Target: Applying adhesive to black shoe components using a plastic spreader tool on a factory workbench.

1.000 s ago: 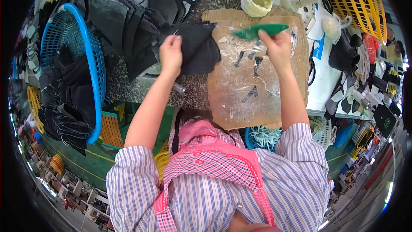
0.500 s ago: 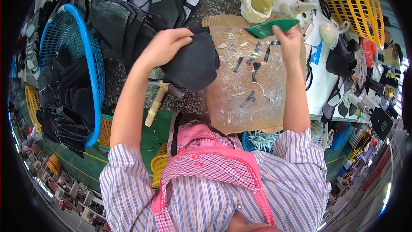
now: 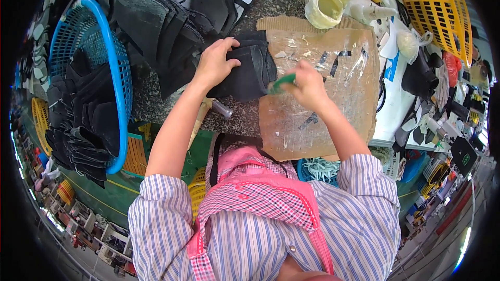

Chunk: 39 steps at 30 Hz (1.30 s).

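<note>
My left hand presses down on a black fabric piece lying at the left edge of a glue-smeared cardboard sheet. My right hand grips a green brush, whose tip touches the right edge of the black piece. Small black strips lie scattered on the cardboard. A wooden-handled hammer rests on the stone bench just below my left wrist.
A blue basket full of black pieces stands at the left, with a heap of black pieces beside it. A glue cup and a yellow basket sit at the back right. Clutter fills the right edge.
My left hand has pulled the black piece onto the cardboard's left edge. My right hand has brought the green brush from the far side of the cardboard down to the piece.
</note>
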Tool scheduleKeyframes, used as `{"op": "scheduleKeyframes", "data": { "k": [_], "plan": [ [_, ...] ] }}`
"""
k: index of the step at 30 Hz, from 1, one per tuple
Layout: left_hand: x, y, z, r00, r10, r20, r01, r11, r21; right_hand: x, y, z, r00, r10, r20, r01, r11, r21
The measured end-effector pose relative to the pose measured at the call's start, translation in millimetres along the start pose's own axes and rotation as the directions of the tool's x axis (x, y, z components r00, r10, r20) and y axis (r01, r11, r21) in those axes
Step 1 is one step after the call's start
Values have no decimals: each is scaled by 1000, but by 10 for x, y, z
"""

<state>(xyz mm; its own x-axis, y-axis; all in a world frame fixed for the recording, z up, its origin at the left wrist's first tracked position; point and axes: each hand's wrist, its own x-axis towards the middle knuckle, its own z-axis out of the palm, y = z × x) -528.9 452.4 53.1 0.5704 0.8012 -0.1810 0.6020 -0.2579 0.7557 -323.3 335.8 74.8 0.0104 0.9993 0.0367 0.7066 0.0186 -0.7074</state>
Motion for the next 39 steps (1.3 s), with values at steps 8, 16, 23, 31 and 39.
{"op": "scheduleKeyframes", "data": {
  "k": [8, 16, 23, 31, 39],
  "plan": [
    [16, 73, 19, 1000, 23, -20, -24, 1000, -14, 427, 144, 126, 967, -21, -255, 20, 1000, -7],
    [-399, 379, -287, 815, 299, -496, -303, 950, 75, -363, 71, -261, 975, 102, -196, -72, 986, 151],
    [-395, 356, -1435, 705, 588, -397, 96, 475, 874, 263, 20, 21, 922, -143, -361, 163, 986, 25],
    [-619, 169, 263, 926, 375, 50, -369, 868, 333, -310, -148, -214, 995, 10, 95, -18, 996, 85],
    [-370, 126, 182, 906, 422, -40, -413, 900, 142, 47, -159, -87, 812, 146, 565, -72, 986, -150]
  ]
}}
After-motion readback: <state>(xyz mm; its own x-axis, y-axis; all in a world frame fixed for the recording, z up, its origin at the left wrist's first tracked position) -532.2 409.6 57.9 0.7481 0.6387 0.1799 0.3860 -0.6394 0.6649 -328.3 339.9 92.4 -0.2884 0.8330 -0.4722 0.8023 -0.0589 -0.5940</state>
